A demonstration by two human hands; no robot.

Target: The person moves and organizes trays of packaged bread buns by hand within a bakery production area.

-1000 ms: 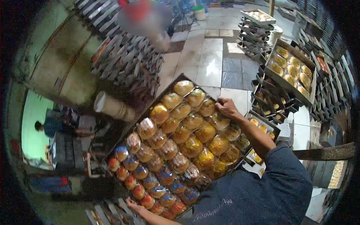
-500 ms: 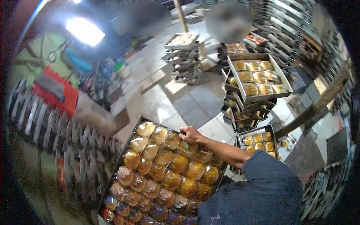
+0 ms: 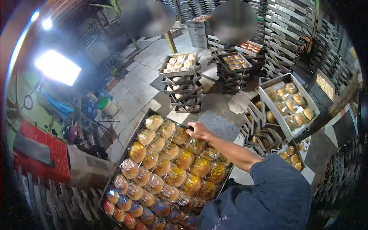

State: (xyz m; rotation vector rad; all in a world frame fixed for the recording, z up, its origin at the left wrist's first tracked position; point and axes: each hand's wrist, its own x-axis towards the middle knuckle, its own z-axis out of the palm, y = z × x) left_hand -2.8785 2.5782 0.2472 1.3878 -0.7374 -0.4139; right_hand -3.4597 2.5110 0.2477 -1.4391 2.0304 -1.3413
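A large dark-rimmed tray (image 3: 122, 150) of plastic-wrapped buns (image 3: 168, 153) fills the lower middle of the head view, tilted at an angle before my body. My right hand (image 3: 198, 131) is closed around its far rim, fingers curled over the edge. The buns lie in close rows, some with yellow stripes, others with pale swirls or with blue and red wrapping at the near end. My left hand is out of sight.
Stacks of trays with buns stand ahead, one topped by a tray (image 3: 264, 90) at right, another by a tray (image 3: 163, 68) further off. A red crate (image 3: 42, 142) and a bucket with green lid (image 3: 109, 106) are at left. Two blurred areas cover the top.
The view has turned, and the floor stacks now sit lower and further right in the picture. My right hand keeps its grip on the tray's rim.
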